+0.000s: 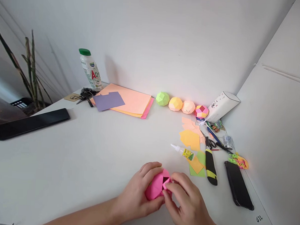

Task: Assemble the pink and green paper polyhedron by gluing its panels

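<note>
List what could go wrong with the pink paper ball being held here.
The left hand cups the pink paper ball while the right hand presses at its open gap; a hard squeeze may dent it. The glue bottle lies on its side beside paper scraps and might leak onto them.

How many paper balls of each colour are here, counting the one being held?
Green ball: 1
Yellow ball: 1
Peach ball: 1
Pink-and-yellow ball: 1
Pink ball, held by left hand and right hand: 1
Total: 5
</note>
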Action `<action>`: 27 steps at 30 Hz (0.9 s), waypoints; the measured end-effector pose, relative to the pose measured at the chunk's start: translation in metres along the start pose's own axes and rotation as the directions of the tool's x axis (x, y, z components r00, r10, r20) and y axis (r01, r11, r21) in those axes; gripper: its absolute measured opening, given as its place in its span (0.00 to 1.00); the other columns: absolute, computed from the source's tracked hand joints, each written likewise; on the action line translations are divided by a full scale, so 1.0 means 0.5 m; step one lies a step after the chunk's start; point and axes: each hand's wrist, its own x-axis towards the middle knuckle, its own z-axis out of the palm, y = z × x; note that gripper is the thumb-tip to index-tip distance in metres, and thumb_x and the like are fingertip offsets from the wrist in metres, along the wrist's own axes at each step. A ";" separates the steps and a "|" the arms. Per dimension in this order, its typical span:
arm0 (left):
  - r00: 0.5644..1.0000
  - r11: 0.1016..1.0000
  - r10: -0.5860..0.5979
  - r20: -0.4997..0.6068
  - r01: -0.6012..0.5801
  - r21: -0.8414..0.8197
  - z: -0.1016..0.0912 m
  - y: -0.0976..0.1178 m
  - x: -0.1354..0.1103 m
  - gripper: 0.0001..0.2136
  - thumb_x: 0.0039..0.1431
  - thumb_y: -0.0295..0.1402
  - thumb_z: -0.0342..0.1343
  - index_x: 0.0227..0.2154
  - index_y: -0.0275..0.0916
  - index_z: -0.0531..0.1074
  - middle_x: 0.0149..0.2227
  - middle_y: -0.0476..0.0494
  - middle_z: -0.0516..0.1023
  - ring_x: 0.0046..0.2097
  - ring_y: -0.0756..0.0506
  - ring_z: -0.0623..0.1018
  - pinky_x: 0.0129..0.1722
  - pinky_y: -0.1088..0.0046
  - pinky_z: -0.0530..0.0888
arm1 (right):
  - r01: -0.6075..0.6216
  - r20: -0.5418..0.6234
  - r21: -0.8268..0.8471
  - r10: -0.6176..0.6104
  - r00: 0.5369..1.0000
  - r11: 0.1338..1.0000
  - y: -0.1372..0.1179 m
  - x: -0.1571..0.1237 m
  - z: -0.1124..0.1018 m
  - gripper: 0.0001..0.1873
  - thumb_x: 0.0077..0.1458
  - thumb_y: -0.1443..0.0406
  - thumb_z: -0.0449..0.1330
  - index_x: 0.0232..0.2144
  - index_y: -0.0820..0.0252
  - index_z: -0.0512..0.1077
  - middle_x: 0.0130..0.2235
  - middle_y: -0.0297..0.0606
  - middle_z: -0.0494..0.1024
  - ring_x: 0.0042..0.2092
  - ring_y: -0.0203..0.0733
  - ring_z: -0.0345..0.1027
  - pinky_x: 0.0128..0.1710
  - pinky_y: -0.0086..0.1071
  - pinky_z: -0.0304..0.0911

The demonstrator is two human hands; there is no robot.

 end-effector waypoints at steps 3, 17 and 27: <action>1.000 1.000 0.011 0.004 -0.011 -0.006 -0.001 0.000 0.000 0.29 0.53 0.31 0.61 0.56 0.45 0.56 0.55 0.36 0.67 0.55 0.37 0.72 0.52 0.57 0.75 | -0.005 0.009 0.005 0.005 1.000 1.000 0.000 0.000 -0.002 0.09 0.57 0.76 0.53 0.34 0.60 0.71 0.33 0.41 0.72 0.32 0.42 0.68 0.30 0.34 0.68; 0.999 0.999 0.033 0.009 -0.033 -0.023 0.000 -0.002 0.000 0.31 0.51 0.29 0.61 0.56 0.45 0.55 0.56 0.36 0.66 0.56 0.38 0.71 0.53 0.57 0.74 | 0.013 0.032 0.006 -0.013 0.999 1.000 -0.001 0.000 -0.004 0.09 0.58 0.76 0.53 0.36 0.60 0.71 0.34 0.42 0.73 0.32 0.41 0.67 0.30 0.34 0.68; 0.999 0.999 0.042 -0.015 -0.042 -0.020 0.004 -0.001 0.000 0.32 0.48 0.29 0.62 0.56 0.44 0.55 0.55 0.35 0.66 0.55 0.37 0.72 0.51 0.57 0.76 | -0.073 0.132 0.100 0.059 0.989 0.992 0.007 -0.004 -0.014 0.09 0.62 0.72 0.53 0.36 0.59 0.73 0.35 0.41 0.71 0.34 0.40 0.68 0.31 0.31 0.69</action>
